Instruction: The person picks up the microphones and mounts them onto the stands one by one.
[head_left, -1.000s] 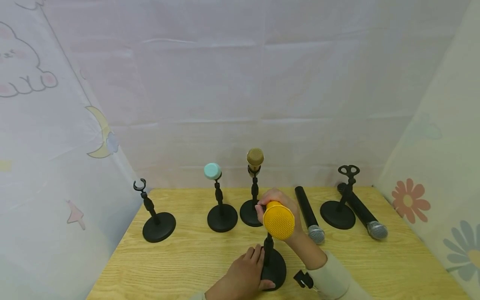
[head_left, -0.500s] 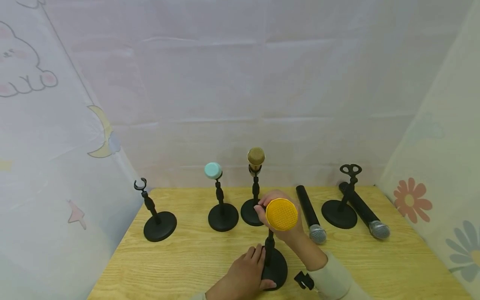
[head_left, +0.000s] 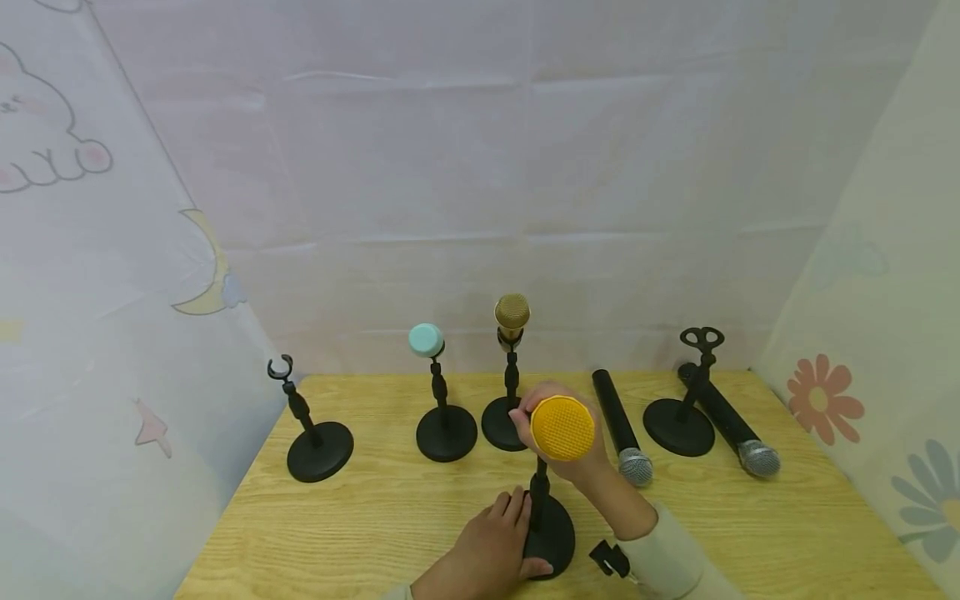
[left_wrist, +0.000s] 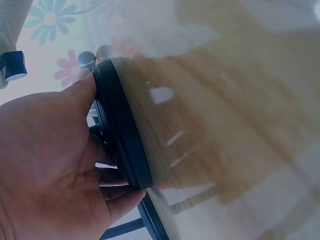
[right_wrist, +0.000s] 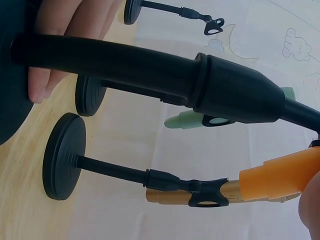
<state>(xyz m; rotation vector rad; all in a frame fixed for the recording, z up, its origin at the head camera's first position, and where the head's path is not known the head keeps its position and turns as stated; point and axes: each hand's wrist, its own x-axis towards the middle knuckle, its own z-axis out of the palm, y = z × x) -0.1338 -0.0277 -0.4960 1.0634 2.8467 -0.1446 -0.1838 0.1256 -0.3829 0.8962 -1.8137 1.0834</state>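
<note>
My left hand [head_left: 487,542] holds the round black base [head_left: 551,542] of a microphone stand near the table's front. The left wrist view shows the thumb and fingers around the base's rim [left_wrist: 122,125]. Above it, my right hand [head_left: 591,473] grips a yellow microphone [head_left: 562,427] at the stand's top, its mesh head facing the head camera. In the right wrist view, the microphone's orange-yellow handle [right_wrist: 280,175] sticks out beside the stand's black pole [right_wrist: 110,55]. The stand's holder is hidden, so whether the microphone sits in it I cannot tell.
Behind stand a mint microphone [head_left: 426,341] and a gold one [head_left: 512,312], each on a stand. A bare stand [head_left: 319,452] is at left, another [head_left: 678,427] at right. Two black microphones lie at right, one [head_left: 615,412] nearer my right hand. A black block [head_left: 609,558] is by my sleeve.
The yellow microphone has tipped, and its head has risen slightly, so it now faces the camera more squarely and hides its neck. The left hand stays on the base.
</note>
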